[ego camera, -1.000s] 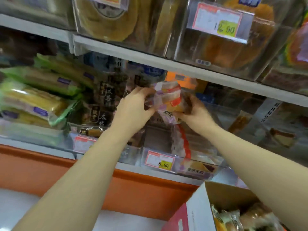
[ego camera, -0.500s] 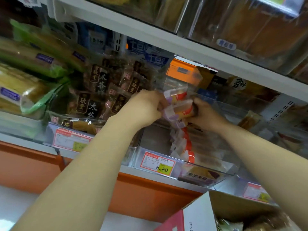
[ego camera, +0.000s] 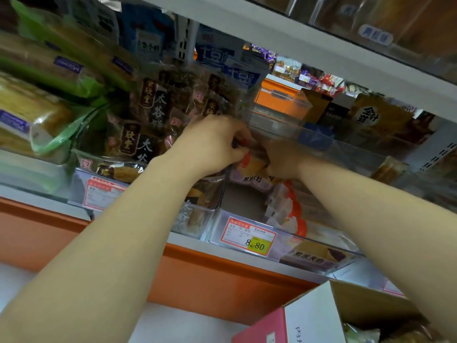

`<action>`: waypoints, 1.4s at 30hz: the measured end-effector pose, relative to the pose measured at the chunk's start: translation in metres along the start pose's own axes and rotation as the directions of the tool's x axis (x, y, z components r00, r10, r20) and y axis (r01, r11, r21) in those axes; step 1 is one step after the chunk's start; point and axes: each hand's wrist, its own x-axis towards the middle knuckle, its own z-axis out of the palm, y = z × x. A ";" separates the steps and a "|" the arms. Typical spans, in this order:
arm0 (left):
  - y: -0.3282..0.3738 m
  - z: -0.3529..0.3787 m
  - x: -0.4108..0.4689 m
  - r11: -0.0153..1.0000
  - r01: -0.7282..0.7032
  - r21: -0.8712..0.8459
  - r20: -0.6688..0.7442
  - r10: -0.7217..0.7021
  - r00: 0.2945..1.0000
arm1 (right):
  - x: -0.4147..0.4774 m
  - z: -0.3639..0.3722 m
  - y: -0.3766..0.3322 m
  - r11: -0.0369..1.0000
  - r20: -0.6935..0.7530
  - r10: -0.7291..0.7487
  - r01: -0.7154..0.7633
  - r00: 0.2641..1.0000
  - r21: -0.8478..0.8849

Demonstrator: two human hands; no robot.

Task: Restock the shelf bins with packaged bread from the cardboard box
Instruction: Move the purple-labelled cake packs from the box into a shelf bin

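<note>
Over the clear shelf bin [ego camera: 286,243], both hands held one bread packet [ego camera: 252,162] — left hand [ego camera: 212,144] pinching one end, right hand [ego camera: 284,159] curled round the other. Placing seemed under way; next, lowering it in and letting go.

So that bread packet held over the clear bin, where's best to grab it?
By its two ends, one hand from each side, as the left hand and right hand hold it now. The bread packet looks soft and lies crosswise above the clear bin, so an end grip probably spares the middle and suits lowering through the open top.
</note>
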 end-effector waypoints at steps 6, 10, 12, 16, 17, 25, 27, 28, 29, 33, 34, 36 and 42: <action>-0.006 0.001 -0.003 0.998 -0.050 -0.034 -0.052 0.048 0.998 | -0.006 0.005 0.011 0.978 0.029 -0.107 0.100 0.994 0.181; -0.009 0.003 0.000 0.997 -0.045 -0.056 -0.059 0.042 0.997 | -0.004 0.007 0.010 0.984 -0.007 -0.132 0.132 0.991 0.120; -0.009 0.003 0.001 0.996 -0.045 -0.076 -0.059 0.040 0.997 | 0.002 0.012 0.008 0.988 0.029 -0.153 0.154 0.988 -0.031; -0.010 0.004 0.000 0.995 -0.043 -0.087 -0.052 0.039 0.998 | 0.001 0.009 0.006 0.989 0.018 -0.092 0.093 0.996 -0.111; -0.011 0.004 0.000 0.995 -0.043 -0.085 -0.050 0.039 0.998 | -0.003 0.006 0.007 0.993 -0.039 -0.061 0.057 0.997 -0.100; -0.014 0.006 0.001 0.994 -0.055 -0.090 -0.061 0.050 0.997 | -0.015 0.002 -0.025 0.987 -0.127 0.070 -0.050 0.989 0.156; -0.014 0.006 0.001 0.993 -0.067 -0.097 -0.067 0.061 0.996 | -0.014 0.004 -0.033 0.994 -0.069 0.039 -0.031 0.997 0.105; -0.015 0.006 0.002 0.993 -0.071 -0.096 -0.069 0.064 0.996 | -0.014 0.006 -0.035 0.998 0.003 0.000 0.000 1.000 0.057; -0.015 0.006 0.002 0.993 -0.073 -0.094 -0.070 0.067 0.995 | -0.015 0.009 -0.036 0.999 0.065 -0.031 0.030 0.997 0.011; -0.016 0.006 0.002 0.992 -0.074 -0.101 -0.074 0.067 0.995 | -0.014 0.011 -0.026 0.995 0.092 -0.095 0.097 0.991 -0.017; -0.015 0.006 0.002 0.992 -0.076 -0.097 -0.075 0.069 0.995 | -0.016 0.009 -0.025 0.994 0.092 -0.112 0.111 0.989 0.006; -0.015 0.007 0.001 0.993 -0.075 -0.092 -0.073 0.068 0.995 | -0.020 0.006 -0.023 0.991 0.108 -0.130 0.125 0.986 0.053; -0.013 0.007 0.001 0.994 -0.070 -0.082 -0.076 0.064 0.995 | -0.025 0.005 -0.024 0.986 0.142 -0.086 0.105 0.986 -0.131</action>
